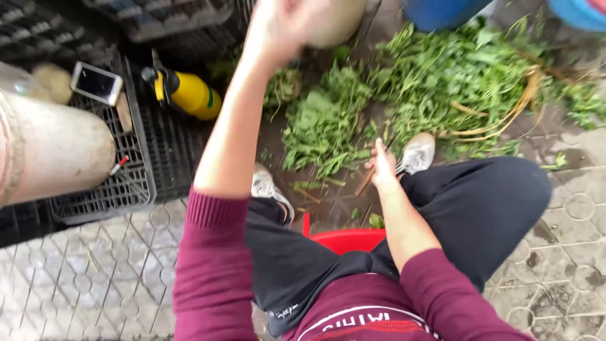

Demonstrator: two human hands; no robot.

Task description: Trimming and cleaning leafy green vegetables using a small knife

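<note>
I see greens (442,82) heaped on the paving ahead of my feet. My left hand (281,25) is raised, blurred, seemingly against a pale round thing (338,22); its grip I cannot tell. My right hand (382,165) is closed around a thin stem (366,183).

Left hand (278,25): motion-blurred, fingers indistinct, top cut by the upper edge; whether it grips the pale round object (338,22) behind it cannot be told. Pale round object: upper part out of frame, kind unclear. Right hand (382,165): fingers closed on a thin brown stick (368,181), far end lost among greens (328,120). Blue container (442,12): only its base shows. Red stool (346,240): mostly hidden under the legs. Pale cylinder (53,151): cut by the left edge.
</note>
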